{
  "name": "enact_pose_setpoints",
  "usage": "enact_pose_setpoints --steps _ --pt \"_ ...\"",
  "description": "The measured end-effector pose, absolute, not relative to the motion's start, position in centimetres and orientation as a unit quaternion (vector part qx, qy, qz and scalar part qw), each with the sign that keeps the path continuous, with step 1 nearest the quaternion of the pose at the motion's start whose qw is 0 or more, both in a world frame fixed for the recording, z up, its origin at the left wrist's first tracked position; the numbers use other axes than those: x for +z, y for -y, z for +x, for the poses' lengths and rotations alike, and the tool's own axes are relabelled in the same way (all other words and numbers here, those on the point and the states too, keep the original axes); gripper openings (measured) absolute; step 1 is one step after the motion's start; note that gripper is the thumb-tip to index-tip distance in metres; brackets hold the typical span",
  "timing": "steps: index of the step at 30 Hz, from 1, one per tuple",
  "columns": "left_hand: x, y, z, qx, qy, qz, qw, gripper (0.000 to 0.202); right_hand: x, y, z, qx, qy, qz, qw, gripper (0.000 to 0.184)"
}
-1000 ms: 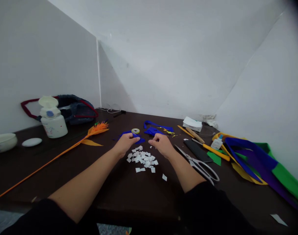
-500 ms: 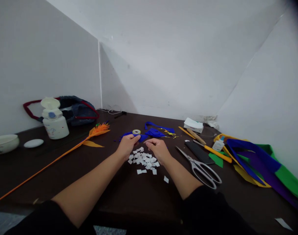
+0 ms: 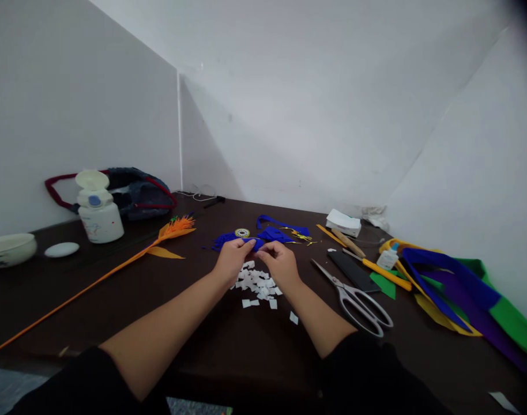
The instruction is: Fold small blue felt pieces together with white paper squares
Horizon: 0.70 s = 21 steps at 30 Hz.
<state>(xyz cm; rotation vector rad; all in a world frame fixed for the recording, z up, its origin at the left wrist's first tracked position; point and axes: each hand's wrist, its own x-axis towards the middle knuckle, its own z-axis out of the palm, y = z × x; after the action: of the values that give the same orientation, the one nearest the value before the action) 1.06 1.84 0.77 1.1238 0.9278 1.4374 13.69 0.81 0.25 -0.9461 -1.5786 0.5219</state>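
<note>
My left hand (image 3: 232, 260) pinches a small, soft blue piece (image 3: 258, 244) that looks like crepe paper or cloth. Thumb and finger of my right hand (image 3: 281, 264) close on its right end, so both hands meet around it. Below and between them lies a pile of small white paper squares (image 3: 257, 282), partly hidden by my hands. Just beyond my fingers are a heap of blue shreds (image 3: 224, 238), a round yellow-rimmed spool (image 3: 241, 233) and more blue pieces with yellow strands (image 3: 274, 233).
Right of my hands lie grey-handled scissors (image 3: 354, 297), a black flat case (image 3: 352, 271), a yellow-handled tool (image 3: 387, 273), a glue bottle (image 3: 388, 257) and coloured sheets (image 3: 458, 288). At left are an orange paper flower (image 3: 172, 227), a white bottle (image 3: 101, 219) and a bowl (image 3: 10, 251).
My right hand has moved slightly left and come together with my left hand at the blue piece. Earlier its fingertips were apart from it. The blue piece now looks more bunched.
</note>
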Motion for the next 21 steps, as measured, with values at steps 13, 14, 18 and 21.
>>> enact_pose_setpoints --steps 13,14,18,21 --pt "0.0 -2.8 0.8 0.645 -0.422 0.486 0.413 0.031 0.2 -0.7 13.3 0.318 0.624 -0.382 0.603 0.014" --pt "-0.1 -2.8 0.8 0.649 -0.425 0.488 0.400 0.031 0.0 -0.7 13.1 0.334 0.614 -0.377 0.608 0.014" --pt "0.0 -2.5 1.0 0.638 -0.409 0.493 0.428 0.028 -0.4 -1.2 12.6 0.411 0.553 -0.350 0.635 0.014" --pt "0.3 -2.2 1.2 0.619 -0.388 0.494 0.471 0.025 -0.5 -1.4 12.6 0.452 0.515 -0.340 0.644 0.013"
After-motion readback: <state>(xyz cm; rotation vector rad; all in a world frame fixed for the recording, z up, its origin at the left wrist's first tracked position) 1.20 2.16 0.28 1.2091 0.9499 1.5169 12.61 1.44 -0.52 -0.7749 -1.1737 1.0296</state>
